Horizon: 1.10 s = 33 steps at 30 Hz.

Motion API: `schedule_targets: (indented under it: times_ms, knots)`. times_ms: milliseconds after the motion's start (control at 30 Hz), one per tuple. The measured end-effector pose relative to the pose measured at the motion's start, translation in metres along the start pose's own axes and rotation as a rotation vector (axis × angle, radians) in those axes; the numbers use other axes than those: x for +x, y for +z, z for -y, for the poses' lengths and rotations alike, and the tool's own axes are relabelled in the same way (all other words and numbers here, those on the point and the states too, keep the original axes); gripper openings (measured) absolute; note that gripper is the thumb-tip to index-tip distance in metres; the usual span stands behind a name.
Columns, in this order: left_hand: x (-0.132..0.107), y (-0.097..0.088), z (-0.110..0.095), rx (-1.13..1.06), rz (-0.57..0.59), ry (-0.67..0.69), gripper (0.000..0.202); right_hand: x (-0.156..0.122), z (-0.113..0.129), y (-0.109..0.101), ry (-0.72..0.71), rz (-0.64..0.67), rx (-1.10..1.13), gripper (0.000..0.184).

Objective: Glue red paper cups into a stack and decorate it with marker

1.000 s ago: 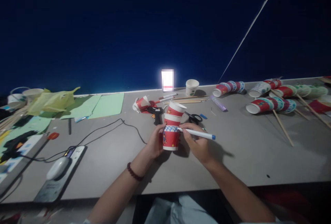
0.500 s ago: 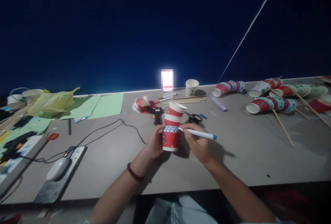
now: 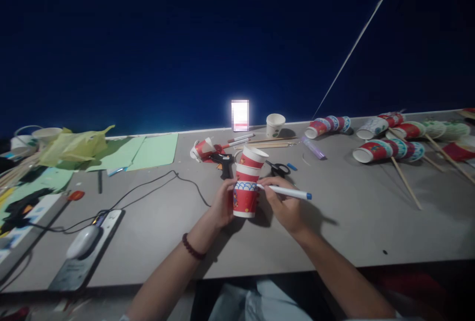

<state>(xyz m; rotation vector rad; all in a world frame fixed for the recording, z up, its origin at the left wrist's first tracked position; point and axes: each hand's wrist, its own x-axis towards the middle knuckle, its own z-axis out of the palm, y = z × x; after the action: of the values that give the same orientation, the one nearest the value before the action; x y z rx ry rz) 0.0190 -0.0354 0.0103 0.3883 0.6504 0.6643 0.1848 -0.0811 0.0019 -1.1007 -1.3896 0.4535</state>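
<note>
A stack of red and white paper cups (image 3: 245, 202) is held upright just above the table, with a blue scale pattern drawn on its white band. My left hand (image 3: 223, 206) is wrapped round the stack from the left. In my right hand (image 3: 282, 207) is a white marker (image 3: 291, 192) with a blue end, pinched so that its tip meets the right edge of the patterned band. Behind the cups lie a black hot glue gun (image 3: 223, 162) and black scissors (image 3: 279, 168), with a small blue cap (image 3: 292, 166) beside the scissors.
Several decorated cup stacks, some on wooden sticks, lie at the right, including one stack (image 3: 388, 151). A white paper cup (image 3: 275, 125) stands at the back. Leftward are green paper (image 3: 154, 152), a power strip (image 3: 35, 227), and a phone (image 3: 89, 256) carrying a white case (image 3: 83, 242).
Both hands stay almost in place. The marker and cup stack have shifted only very slightly, with the marker's tip still at the band.
</note>
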Motion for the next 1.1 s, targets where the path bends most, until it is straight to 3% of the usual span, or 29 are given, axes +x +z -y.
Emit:
schedule_targets:
  times_ms: [667, 1100]
  knots:
    - [0.0004, -0.0028, 0.0010, 0.005, 0.019, 0.001, 0.042, 0.0017, 0.0016, -0.0013, -0.043, 0.018, 0.045, 0.015]
    - [0.0014, 0.0019, -0.0001, -0.016, -0.074, 0.060, 0.033, 0.0024, 0.0023, -0.0015, -0.064, 0.002, 0.000, 0.013]
